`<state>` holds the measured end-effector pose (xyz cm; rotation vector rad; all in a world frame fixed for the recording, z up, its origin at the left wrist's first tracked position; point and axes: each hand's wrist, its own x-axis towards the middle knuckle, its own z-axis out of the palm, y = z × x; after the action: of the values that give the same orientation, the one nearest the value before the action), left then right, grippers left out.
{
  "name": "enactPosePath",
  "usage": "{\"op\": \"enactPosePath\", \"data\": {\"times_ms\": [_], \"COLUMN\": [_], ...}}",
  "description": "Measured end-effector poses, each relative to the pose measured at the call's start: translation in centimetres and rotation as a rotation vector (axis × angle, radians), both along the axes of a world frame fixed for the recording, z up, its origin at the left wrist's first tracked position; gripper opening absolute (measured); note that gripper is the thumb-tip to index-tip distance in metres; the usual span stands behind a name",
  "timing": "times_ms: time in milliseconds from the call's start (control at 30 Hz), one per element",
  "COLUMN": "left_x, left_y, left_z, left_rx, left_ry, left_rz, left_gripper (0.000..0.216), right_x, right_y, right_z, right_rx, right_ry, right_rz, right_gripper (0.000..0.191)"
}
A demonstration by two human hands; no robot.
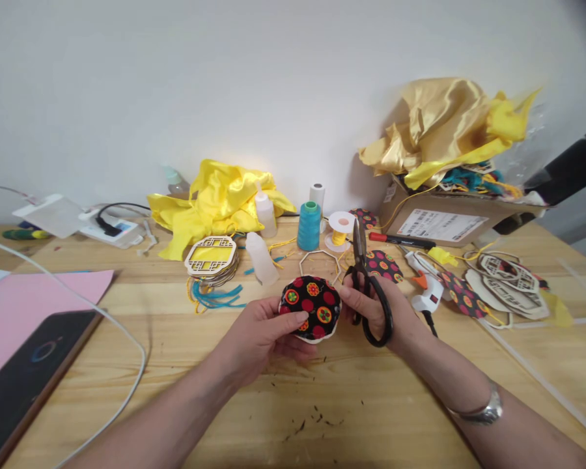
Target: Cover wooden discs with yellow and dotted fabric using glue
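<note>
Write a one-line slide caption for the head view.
Left hand holds a floral fabric-covered disc while the right hand carries black scissors, blades up, over a cluttered wooden table.

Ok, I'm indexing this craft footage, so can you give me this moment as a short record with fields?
left: the left hand grips a round fabric patch, black with red and yellow dots, thumb on its face
right: the right hand holds black scissors, blades pointing away, beside the patch
near: glue gun, teal thread spool, plastic bottle
table: wooden table with dark snippets in front of the hands
far left: phone, pink sheet
back: yellow cloth, cardboard box
</note>
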<state>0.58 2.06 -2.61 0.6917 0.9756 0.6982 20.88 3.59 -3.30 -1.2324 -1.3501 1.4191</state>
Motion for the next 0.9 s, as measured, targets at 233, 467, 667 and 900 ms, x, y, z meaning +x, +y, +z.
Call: {"op": "enactPosePath", "data": {"times_ms": [233,467,667,900], "left_x": [0.38,0.51,0.69,0.75], "left_y": [0.22,0.13,0.12,0.06], "left_z": [0.41,0.24,0.20,0.13], "left_rx": [-0.008,-0.004,-0.002,-0.007], "left_ry": [0.023,-0.011,-0.013,-0.002], "left_rz": [0.143,0.133,0.105,0.108], "left_gripper": [0.020,0.022,0.023,0.021], "right_x": [-0.57,-0.98,-1.00,-0.81], "right_y": [-0.42,-0.56,-0.60,-0.63], "right_z": [-0.14,-0.16,0.12,0.12], "right_rx": [-0.027,0.011,0.004,0.025], "right_ry": [0.036,-0.010,-0.060,-0.078], "right_rz": [-0.011,-0.088,-0.098,-0.058], "right_gripper": [0.037,0.033,0.031,0.026]}}
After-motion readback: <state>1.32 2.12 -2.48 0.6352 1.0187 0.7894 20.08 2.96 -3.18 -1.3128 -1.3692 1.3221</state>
